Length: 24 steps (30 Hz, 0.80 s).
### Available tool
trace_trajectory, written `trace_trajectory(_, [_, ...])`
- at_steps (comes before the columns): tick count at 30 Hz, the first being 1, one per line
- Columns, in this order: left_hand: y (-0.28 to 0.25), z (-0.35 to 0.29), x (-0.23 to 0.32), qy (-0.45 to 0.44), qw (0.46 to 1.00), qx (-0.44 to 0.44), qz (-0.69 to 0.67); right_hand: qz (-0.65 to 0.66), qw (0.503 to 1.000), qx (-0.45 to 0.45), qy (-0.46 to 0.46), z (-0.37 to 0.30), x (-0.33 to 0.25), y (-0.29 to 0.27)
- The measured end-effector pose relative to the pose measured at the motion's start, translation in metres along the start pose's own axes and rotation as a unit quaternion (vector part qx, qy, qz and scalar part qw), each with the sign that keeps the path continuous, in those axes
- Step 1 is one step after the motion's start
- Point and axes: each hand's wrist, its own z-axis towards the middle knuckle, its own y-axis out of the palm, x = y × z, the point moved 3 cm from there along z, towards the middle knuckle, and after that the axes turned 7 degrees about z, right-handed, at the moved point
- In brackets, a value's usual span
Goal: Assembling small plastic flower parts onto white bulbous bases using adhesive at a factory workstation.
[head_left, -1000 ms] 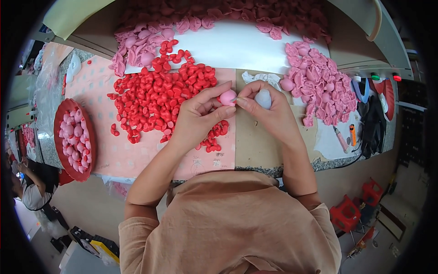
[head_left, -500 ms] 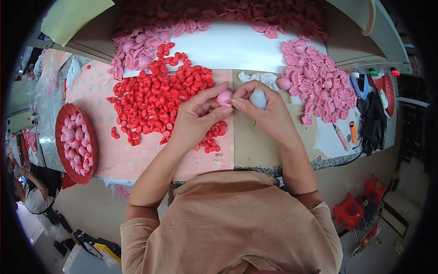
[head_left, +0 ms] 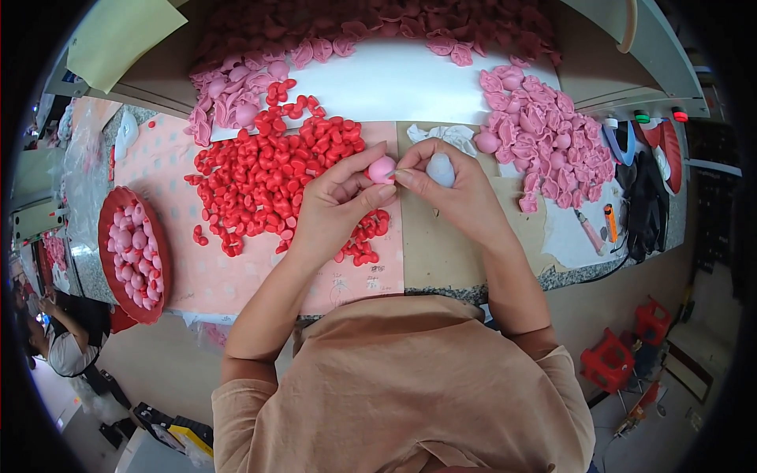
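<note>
Between the thumb and fingers of my left hand (head_left: 333, 199) is a small, round pink piece (head_left: 382, 169). My right hand (head_left: 467, 199) grips a translucent, whitish squeeze bottle (head_left: 441, 169), its narrow tip turned left against or very near the pink piece; my fingers hide the exact contact. Both hands meet over the seam of the mats, right of a heap of glossy red rounded pieces (head_left: 264, 177). A heap of pink ruffled pieces (head_left: 544, 142), some with round balls, lies beyond my right hand.
At the left edge stands a red bowl (head_left: 161, 264) of pink balls with red parts. More pink pieces (head_left: 378, 22) fill the shelf behind. A crumpled tissue (head_left: 441, 135), an orange cutter (head_left: 609, 224) and a black cloth-like thing (head_left: 648, 201) lie rightward. A person (head_left: 67, 339) is far left.
The whole view has shifted slightly. Both hands keep nearly the same pose, with the bottle still held up to the pink piece.
</note>
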Motion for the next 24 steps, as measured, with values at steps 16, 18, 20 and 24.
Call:
trace_trajectory(16, [-0.003, 0.002, 0.004, -0.026, 0.996, 0.020, -0.086, 0.007, 0.999, 0.027, -0.029, 0.001, -0.001, -0.016])
trace_trajectory(18, [-0.002, 0.003, 0.002, -0.021, 0.997, 0.012, -0.076, 0.028, 0.997, 0.043, -0.053, 0.001, -0.003, -0.011])
trace_trajectory(20, [-0.001, 0.002, 0.003, -0.019, 0.998, 0.004, -0.066, 0.020, 0.997, 0.033, -0.073, 0.003, 0.000, 0.003])
trace_trajectory(24, [-0.005, -0.001, 0.001, -0.041, 0.997, 0.011, -0.071, 0.020, 0.999, -0.001, -0.049, 0.001, 0.001, 0.006])
